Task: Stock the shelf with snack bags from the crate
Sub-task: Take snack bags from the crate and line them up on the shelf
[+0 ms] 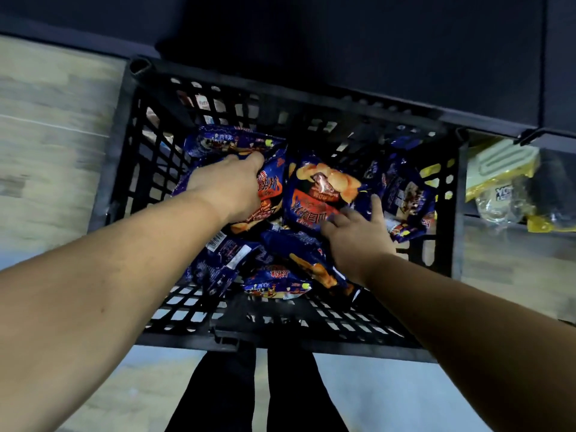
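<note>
Both of your arms reach down into the black plastic crate (131,169), which sits on the floor against the foot of a dark shelf unit (374,42), as you gather stock for the shelf. Your left hand (230,185) lies over a blue-and-orange snack bag (271,188) near the crate's middle, fingers curled down around its far edge in what looks like a grasp, though the fingertips are hidden under the hand. Your right hand (355,232) is spread flat, fingers straight, touching the near edge of a second bag (321,194) just beside the first; it has not closed on anything. More of the same bags (274,285) lie loose across the crate floor toward you, and another (233,141) sits beyond your left hand toward the crate's far wall. To the right of the crate, yellow-and-clear packets (501,179) hang low on the shelf unit. To do this pickup well, take each bag by its crimped seam or a corner rather than squeezing the puffed middle, since the contents likely crush easily; slide your right fingers under the bag's edge before closing. Lift both bags straight up past the crate's rim so the slick film does not snag on the lattice walls.
</note>
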Available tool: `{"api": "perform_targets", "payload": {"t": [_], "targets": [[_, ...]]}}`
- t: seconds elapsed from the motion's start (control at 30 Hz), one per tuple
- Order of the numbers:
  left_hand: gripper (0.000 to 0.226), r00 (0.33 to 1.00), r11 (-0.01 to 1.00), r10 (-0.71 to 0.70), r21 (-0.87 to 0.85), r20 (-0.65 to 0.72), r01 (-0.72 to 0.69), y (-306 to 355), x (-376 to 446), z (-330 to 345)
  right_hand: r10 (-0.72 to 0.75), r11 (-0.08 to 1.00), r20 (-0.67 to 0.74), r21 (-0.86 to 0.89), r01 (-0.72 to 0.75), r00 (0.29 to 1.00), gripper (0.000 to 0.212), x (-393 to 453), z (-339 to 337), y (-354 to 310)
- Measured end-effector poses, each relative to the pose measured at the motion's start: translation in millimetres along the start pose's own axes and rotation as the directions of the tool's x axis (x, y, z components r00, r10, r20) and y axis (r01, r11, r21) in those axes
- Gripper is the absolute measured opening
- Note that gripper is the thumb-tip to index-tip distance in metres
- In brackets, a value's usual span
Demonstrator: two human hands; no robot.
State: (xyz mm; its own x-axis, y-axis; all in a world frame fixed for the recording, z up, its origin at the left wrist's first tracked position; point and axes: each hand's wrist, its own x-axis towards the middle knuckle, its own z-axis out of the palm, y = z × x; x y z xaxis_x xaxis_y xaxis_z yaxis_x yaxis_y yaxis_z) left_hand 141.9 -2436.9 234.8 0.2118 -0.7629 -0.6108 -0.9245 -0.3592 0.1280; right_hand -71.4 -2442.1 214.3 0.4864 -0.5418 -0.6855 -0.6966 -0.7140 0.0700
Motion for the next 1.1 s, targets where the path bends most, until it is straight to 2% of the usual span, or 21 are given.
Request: {"api": "perform_targets", "payload": {"t": [0.07,0.13,0.2,0.27,0.33,0.4,0.53,0.63,0.73,0.83,0.9,0.93,1.03,1.1], "targets": [[0.053,1.0,1.0,0.009,0.0,0.002,-0.009,0.1,1.5,3.9,0.026,0.999,0.035,0.04,-0.027,0.999,0.052,1.9,3.4,-2.5],[0.055,1.0,1.0,0.014,-0.013,0.003,-0.014,0.5,2.4,6.9,0.037,0.994,0.026,0.101,-0.04,0.999,0.046,4.4,6.4,-3.9],[0.057,1.0,1.0,0.012,-0.022,0.007,-0.012,-0.2,2.2,8.6,0.042,0.987,-0.055,0.159,-0.033,0.998,0.03,6.3,5.4,-3.7],[0.059,1.0,1.0,0.008,-0.024,0.012,-0.008,-1.1,1.9,9.0,0.066,0.977,-0.159,0.209,-0.032,0.985,0.026,9.1,-0.2,-0.5],[0.059,1.0,1.0,0.012,-0.015,0.012,-0.012,-1.4,1.6,9.4,0.1,0.964,-0.256,0.264,-0.03,0.962,0.033,15.6,-9.7,5.7],[0.058,1.0,1.0,0.022,-0.002,0.006,-0.022,-0.8,1.4,11.3,0.098,0.961,-0.304,0.277,-0.011,0.948,0.049,27.2,-19.0,11.9],[0.052,0.999,1.0,0.026,0.012,-0.041,-0.026,-1.0,2.5,16.9,0.032,0.966,-0.14,0.259,0.005,0.99,0.092,55.6,-25.6,10.5],[0.047,0.996,0.999,0.032,0.032,-0.083,-0.03,-0.8,2.7,21.4,0.126,0.967,-0.053,0.231,-0.111,0.991,0.104,69.6,-18.8,1.4],[0.045,0.994,0.999,0.038,0.034,-0.105,-0.035,-1.5,0.7,23.8,0.196,0.952,-0.068,0.252,-0.173,0.978,0.092,73.7,-13.3,-6.2],[0.044,0.992,1.0,0.025,0.007,-0.121,-0.025,-2.9,-0.9,20.9,0.217,0.937,-0.14,0.306,-0.166,0.966,0.073,70.8,-20.3,-2.8],[0.043,0.991,1.0,0.01,-0.015,-0.132,-0.013,-1.7,-1.7,17.1,0.246,0.904,-0.171,0.396,-0.162,0.954,0.065,67.3,-32.4,2.4],[0.042,0.99,1.0,0.004,-0.024,-0.142,-0.007,-0.3,-2.2,14.8,0.28,0.868,-0.173,0.466,-0.172,0.944,0.068,64.0,-41.2,4.8],[0.041,0.984,0.999,-0.011,-0.043,-0.176,0.003,3.6,-4.0,9.0,0.365,0.736,-0.083,0.635,-0.233,0.927,0.078,54.1,-64.8,7.7],[0.041,0.983,0.999,-0.021,-0.053,-0.182,0.012,4.8,-3.8,6.4,0.394,0.661,0.017,0.689,-0.296,0.919,0.063,51.6,-70.1,8.2]]}}
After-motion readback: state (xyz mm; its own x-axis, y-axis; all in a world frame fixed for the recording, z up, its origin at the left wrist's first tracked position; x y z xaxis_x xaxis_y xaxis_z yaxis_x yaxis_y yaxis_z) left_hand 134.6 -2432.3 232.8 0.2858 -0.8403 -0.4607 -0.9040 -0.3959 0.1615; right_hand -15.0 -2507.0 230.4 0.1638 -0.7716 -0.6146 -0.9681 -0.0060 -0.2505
